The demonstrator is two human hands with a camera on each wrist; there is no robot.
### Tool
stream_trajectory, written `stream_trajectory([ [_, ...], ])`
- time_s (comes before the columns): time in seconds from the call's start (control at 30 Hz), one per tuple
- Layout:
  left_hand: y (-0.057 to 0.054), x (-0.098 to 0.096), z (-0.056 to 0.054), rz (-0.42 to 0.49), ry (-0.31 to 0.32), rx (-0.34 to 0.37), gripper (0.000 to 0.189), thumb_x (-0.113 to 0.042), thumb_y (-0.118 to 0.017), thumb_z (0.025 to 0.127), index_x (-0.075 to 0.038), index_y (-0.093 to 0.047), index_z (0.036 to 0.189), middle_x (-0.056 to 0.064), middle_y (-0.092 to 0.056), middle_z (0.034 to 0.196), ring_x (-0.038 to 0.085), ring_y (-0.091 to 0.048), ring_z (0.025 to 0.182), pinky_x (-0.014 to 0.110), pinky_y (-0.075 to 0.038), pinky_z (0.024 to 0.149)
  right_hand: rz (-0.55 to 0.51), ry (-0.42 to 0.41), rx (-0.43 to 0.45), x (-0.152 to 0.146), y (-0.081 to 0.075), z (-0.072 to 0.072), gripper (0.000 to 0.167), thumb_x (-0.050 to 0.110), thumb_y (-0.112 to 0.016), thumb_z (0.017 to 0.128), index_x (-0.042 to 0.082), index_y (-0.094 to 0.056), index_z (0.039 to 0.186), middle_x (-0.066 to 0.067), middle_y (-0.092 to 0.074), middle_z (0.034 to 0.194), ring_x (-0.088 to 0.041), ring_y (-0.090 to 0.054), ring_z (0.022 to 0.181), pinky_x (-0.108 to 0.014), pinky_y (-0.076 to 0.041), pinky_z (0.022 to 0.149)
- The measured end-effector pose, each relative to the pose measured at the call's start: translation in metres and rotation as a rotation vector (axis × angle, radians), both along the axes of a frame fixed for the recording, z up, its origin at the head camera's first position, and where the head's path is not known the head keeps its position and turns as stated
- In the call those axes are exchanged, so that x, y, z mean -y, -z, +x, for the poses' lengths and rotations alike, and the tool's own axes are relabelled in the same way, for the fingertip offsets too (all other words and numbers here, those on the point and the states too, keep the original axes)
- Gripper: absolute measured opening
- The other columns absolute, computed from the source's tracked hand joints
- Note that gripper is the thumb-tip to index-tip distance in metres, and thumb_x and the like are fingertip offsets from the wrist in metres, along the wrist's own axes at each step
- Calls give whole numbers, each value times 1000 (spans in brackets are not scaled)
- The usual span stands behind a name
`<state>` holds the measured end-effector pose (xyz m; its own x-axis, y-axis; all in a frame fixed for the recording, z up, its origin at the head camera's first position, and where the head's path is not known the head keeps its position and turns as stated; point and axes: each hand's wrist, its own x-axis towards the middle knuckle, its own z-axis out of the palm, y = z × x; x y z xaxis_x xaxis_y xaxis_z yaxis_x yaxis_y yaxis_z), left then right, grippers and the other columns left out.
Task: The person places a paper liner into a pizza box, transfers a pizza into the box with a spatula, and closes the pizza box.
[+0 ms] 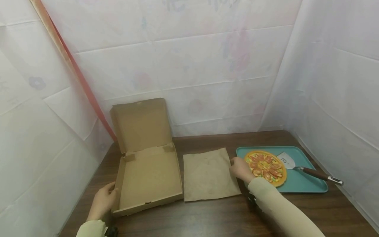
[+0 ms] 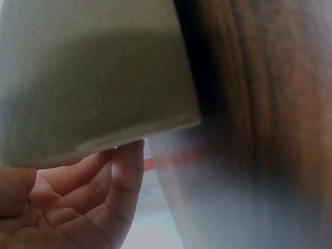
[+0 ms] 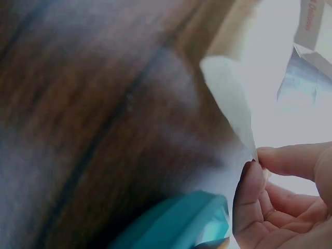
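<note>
We're seeing both hands working well apart: the left hand (image 1: 103, 199) is gripping the left wall of the cardboard box (image 1: 151, 174), near its front corner, and the right hand (image 1: 241, 169) is pinching the brown paper (image 1: 207, 177) by its right edge, thumb against finger. That box is sitting open on the table (image 1: 189, 223), its lid (image 1: 142, 125) standing up behind. The paper is lying between box and teal tray (image 1: 308, 184), where we're spotting the pizza (image 1: 265, 167) resting beside a server (image 1: 315, 173), handle crossing the rim.
</note>
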<state>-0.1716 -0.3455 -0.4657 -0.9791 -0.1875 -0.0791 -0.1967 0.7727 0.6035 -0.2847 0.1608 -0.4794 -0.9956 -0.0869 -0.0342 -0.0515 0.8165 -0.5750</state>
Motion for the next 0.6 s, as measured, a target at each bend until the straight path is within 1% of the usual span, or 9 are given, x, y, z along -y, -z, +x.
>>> stream_trajectory([
  [0.03,0,0,0,1,0,0,49,-13,-39,102,15,-37,141,40,-44,137,53,-56,117,58,-52,90,-9,-1,-2,-1,-1,0,14,-1,-54,83,-5,-67,84,-7,-58,68,-16,-45,56,-27,-39,49],
  [0.07,0,0,0,2,0,-1,49,-14,-39,102,15,-37,141,40,-44,137,53,-56,117,58,-52,90,-26,-5,-1,-2,-1,0,14,0,-54,84,-2,-65,76,-4,-52,62,-15,-41,52,-26,-36,47],
  [0.1,0,0,0,4,0,-3,49,-14,-39,102,15,-37,141,40,-44,137,53,-56,117,58,-52,90,-40,-8,-1,-4,-2,0,19,2,-54,86,2,-61,69,-1,-45,56,-13,-38,49,-24,-33,45],
  [0.2,0,1,1,8,0,-4,49,-14,-38,101,15,-37,141,40,-44,137,53,-56,117,59,-52,90,-80,-19,-16,-7,-2,1,36,6,-54,91,11,-47,56,5,-32,48,-9,-30,44,-21,-27,43],
  [0.3,1,1,1,12,-1,-4,50,-15,-38,101,15,-36,141,40,-44,138,53,-56,117,59,-52,89,-114,-24,-24,-9,-1,0,46,10,-55,95,15,-40,52,6,-29,46,-8,-26,42,-21,-25,42],
  [0.37,2,1,2,14,-5,-5,50,-15,-38,101,15,-37,142,39,-46,137,53,-56,118,59,-52,90,-129,-25,-26,-10,-1,0,48,11,-55,95,15,-37,51,6,-28,45,-8,-25,42,-21,-24,42],
  [0.53,1,1,3,11,-9,-17,50,-15,-40,101,14,-38,141,37,-50,134,52,-56,118,60,-51,90,-157,-14,-16,-11,0,-1,44,9,-54,93,15,-40,52,6,-31,47,-9,-26,44,-22,-25,44],
  [0.6,1,0,4,11,-9,-18,50,-15,-40,101,14,-38,141,37,-51,133,52,-56,117,60,-51,90,-174,-6,-5,-12,0,-2,41,9,-54,93,12,-47,53,4,-34,48,-9,-28,44,-23,-27,44],
])
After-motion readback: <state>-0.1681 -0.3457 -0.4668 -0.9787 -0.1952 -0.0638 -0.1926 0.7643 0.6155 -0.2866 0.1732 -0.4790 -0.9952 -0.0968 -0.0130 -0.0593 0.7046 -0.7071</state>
